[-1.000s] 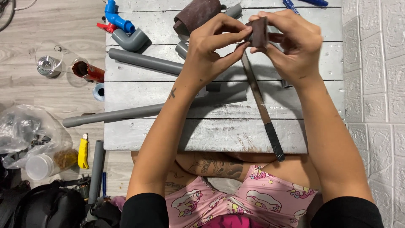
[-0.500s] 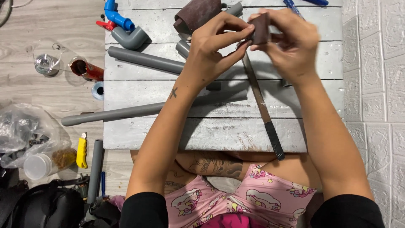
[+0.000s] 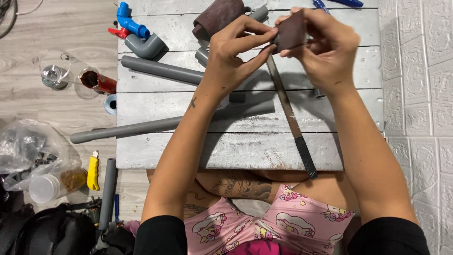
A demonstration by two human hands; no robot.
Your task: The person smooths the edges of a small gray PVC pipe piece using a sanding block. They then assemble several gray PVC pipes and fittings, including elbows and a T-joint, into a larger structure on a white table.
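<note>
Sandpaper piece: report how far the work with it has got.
Done: a sandpaper roll lies on the grey board. In hand: left hand and right hand pinch the small sandpaper piece. Left: the long grey pipes lie untouched.

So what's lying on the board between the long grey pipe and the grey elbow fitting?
In the head view, a shorter grey pipe lies between the long grey pipe and the elbow fitting.

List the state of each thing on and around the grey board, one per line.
Brown sandpaper piece: pinched between left hand and right hand, above the board.
Sandpaper roll: rolled up, lying flat.
Hacksaw blade: flat, taped end overhanging the board.
Long grey pipe: lying, one end off the board.
Plastic bag: crumpled, on the floor.
</note>
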